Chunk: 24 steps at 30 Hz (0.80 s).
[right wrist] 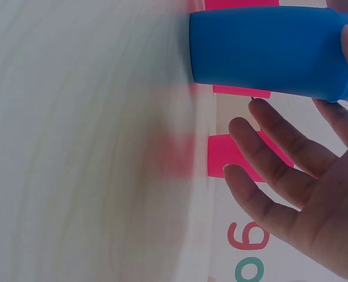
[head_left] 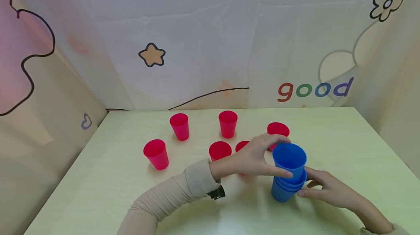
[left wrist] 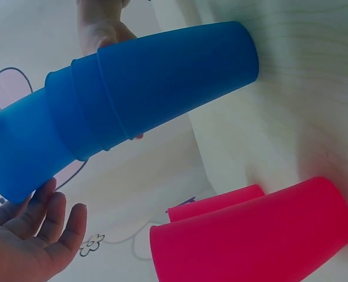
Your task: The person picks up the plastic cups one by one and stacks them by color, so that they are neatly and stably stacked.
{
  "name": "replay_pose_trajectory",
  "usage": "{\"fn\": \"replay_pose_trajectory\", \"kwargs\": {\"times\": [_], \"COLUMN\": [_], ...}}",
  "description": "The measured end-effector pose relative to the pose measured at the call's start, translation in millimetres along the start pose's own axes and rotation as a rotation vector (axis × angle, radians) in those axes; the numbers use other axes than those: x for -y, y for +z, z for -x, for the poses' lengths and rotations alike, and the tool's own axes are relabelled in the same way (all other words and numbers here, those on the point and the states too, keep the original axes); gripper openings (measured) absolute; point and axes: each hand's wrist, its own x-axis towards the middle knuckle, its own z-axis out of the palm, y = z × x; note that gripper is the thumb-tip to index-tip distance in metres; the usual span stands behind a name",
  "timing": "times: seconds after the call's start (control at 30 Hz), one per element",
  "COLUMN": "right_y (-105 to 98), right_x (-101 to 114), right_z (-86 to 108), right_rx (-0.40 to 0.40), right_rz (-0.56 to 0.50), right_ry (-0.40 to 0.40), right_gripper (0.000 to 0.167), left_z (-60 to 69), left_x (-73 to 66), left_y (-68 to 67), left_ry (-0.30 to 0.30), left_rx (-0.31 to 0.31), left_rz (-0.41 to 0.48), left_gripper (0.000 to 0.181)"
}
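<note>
A stack of blue cups [head_left: 283,193] stands upright on the table, several rims showing one above another. The topmost blue cup [head_left: 290,156] sits partly inside the stack, its body rising well above the rims below. My left hand [head_left: 259,156] holds this top cup near its rim, thumb on the near side and fingers at the far side. Lower down, my right hand [head_left: 331,188] pinches the stack by its rims from the right, between thumb and index finger. In the right wrist view the other fingers [right wrist: 274,202] spread loosely beside the stack [right wrist: 262,53].
Several red cups stand upright on the table, such as the far-left cup [head_left: 156,155], the back cup [head_left: 228,125] and the middle cup [head_left: 220,150]. A red cup [head_left: 278,128] behind my left hand is partly hidden. A printed cloth [head_left: 203,56] hangs behind the table.
</note>
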Motion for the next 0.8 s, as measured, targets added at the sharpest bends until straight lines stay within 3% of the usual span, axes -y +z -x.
{"fn": "replay_pose_trajectory", "kwargs": {"times": [0.37,0.8], "right_y": [1.5,1.9], "right_x": [-1.3,-1.7], "right_z": [0.2,-1.1], "right_rx": [-0.001,-0.012], "right_rz": [-0.023,-0.016], "right_ry": [-0.039,-0.058], "right_gripper": [0.040,0.037], "left_z": [-0.1,1.3], "left_x": [6.0,5.3], "left_y": [11.7,21.0], "left_ry": [0.041,-0.055], "left_rx": [0.022,0.090], "left_rz": [-0.053,-0.134], "left_gripper": [0.065,0.065]}}
